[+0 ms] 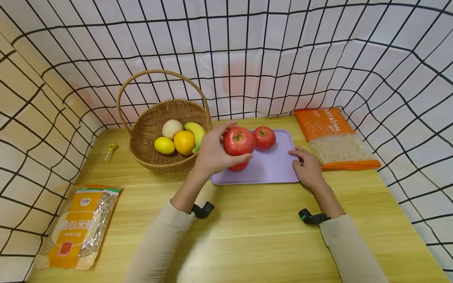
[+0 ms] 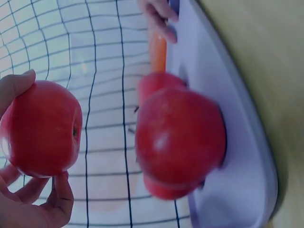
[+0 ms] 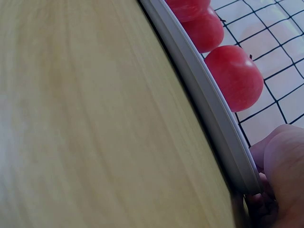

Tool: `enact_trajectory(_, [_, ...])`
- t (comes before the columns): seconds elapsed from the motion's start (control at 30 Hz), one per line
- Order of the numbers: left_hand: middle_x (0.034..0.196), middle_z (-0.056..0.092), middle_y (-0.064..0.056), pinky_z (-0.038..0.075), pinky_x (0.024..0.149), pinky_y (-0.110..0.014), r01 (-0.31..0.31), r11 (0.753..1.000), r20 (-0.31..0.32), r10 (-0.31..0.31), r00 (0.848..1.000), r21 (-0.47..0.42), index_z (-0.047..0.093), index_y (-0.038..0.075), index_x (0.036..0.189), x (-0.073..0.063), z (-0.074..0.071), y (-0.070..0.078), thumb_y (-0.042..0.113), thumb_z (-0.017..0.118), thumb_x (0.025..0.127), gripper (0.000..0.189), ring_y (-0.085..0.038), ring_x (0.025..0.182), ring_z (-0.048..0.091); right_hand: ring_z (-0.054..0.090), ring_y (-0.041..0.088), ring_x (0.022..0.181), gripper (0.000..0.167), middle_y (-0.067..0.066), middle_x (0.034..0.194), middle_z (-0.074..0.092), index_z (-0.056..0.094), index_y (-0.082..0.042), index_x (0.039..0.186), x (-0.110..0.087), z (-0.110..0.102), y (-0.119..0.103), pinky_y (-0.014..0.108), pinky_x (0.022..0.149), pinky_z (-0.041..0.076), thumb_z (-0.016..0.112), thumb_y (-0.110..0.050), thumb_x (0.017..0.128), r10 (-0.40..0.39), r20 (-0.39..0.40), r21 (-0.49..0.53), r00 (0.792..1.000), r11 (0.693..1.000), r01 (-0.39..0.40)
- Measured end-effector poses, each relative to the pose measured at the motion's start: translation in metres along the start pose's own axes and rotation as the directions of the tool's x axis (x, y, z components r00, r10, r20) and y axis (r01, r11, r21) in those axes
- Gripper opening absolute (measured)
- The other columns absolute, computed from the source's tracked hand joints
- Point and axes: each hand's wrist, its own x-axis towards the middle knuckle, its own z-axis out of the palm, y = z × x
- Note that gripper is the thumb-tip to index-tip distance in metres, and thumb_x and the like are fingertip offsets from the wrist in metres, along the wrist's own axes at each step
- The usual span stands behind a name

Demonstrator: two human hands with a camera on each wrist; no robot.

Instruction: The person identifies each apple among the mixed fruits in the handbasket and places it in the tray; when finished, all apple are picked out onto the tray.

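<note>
My left hand [image 1: 212, 151] grips a red apple [image 1: 238, 141] between thumb and fingers, raised over the left part of a lilac tray [image 1: 272, 169]. In the left wrist view the held apple [image 2: 42, 128] hangs apart from the red apples [image 2: 180, 135] on the tray. Another red apple [image 1: 264, 138] sits at the tray's back; one more [image 1: 238, 166] is mostly hidden below the held one. At the tray's right edge my right hand [image 1: 308, 167] holds the rim, its fingers curled there; in the right wrist view the thumb side [image 3: 285, 166] covers the tray corner.
Left of the tray stands a wicker basket [image 1: 141, 157] with a tall handle, holding a banana, an orange, a lemon and a pale round fruit. A lollipop [image 1: 112, 147] and a noodle packet [image 1: 79, 228] lie farther left. An orange pasta bag [image 1: 336, 137] lies right; black wire grid surrounds the table.
</note>
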Motion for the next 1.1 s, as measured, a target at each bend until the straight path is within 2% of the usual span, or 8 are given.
enact_trajectory(0.13, [0.123, 0.07, 0.002, 0.06, 0.088, -0.034, -0.008, 1.0, 0.022, 0.008, 1.0, 0.016, 0.06, 0.019, 0.135, 0.001, 0.016, 0.004, 0.05, 0.095, 0.065, 0.085, -0.013, 0.104, 0.067, 0.044, 0.046, 0.141, 0.039, 0.027, 0.156, 0.045, 0.064, 0.001, 0.135, 0.001, 0.001, 0.0, 0.063, 0.114, 0.037, 0.05, -0.005, 0.099, -0.007, -0.006, 0.002, 1.0, 1.0, 0.007])
enact_trajectory(0.4, [0.141, 0.062, -0.004, 0.056, 0.1, -0.044, 0.002, 0.995, 0.102, -0.012, 0.995, 0.099, 0.059, 0.018, 0.144, 0.002, 0.049, 0.008, 0.054, 0.091, 0.07, 0.088, -0.024, 0.125, 0.06, 0.042, 0.047, 0.144, 0.04, 0.026, 0.157, 0.044, 0.064, 0.0, 0.136, 0.0, -0.002, -0.001, 0.064, 0.115, 0.036, 0.049, -0.006, 0.1, 0.007, -0.003, -0.005, 1.0, 1.0, -0.007])
enact_trajectory(0.63, [0.136, 0.066, -0.005, 0.056, 0.101, -0.044, 0.05, 0.988, 0.131, -0.069, 0.989, 0.144, 0.053, 0.011, 0.147, -0.002, 0.077, 0.009, 0.05, 0.087, 0.076, 0.088, -0.022, 0.12, 0.066, 0.044, 0.047, 0.141, 0.039, 0.027, 0.155, 0.045, 0.064, 0.001, 0.135, -0.001, -0.001, -0.003, 0.065, 0.113, 0.038, 0.051, -0.004, 0.099, -0.009, -0.008, -0.005, 1.0, 1.0, 0.009])
enact_trajectory(0.87, [0.149, 0.057, -0.009, 0.053, 0.106, -0.05, 0.053, 0.976, 0.186, -0.094, 0.978, 0.212, 0.049, 0.011, 0.151, -0.005, 0.097, 0.004, 0.044, 0.085, 0.081, 0.085, -0.027, 0.131, 0.059, 0.048, 0.047, 0.137, 0.039, 0.029, 0.154, 0.046, 0.065, 0.003, 0.134, -0.001, 0.0, -0.003, 0.063, 0.111, 0.04, 0.051, -0.003, 0.098, -0.029, -0.021, 0.004, 0.999, 1.0, 0.029])
enact_trajectory(1.1, [0.15, 0.054, -0.011, 0.05, 0.112, -0.046, 0.04, 0.971, 0.216, -0.092, 0.972, 0.236, 0.046, 0.008, 0.152, -0.008, 0.113, -0.002, 0.04, 0.083, 0.084, 0.084, -0.025, 0.136, 0.055, 0.044, 0.048, 0.142, 0.039, 0.028, 0.155, 0.045, 0.064, 0.003, 0.134, 0.0, -0.002, -0.001, 0.064, 0.114, 0.036, 0.051, -0.004, 0.098, -0.022, -0.015, -0.009, 1.0, 1.0, 0.021])
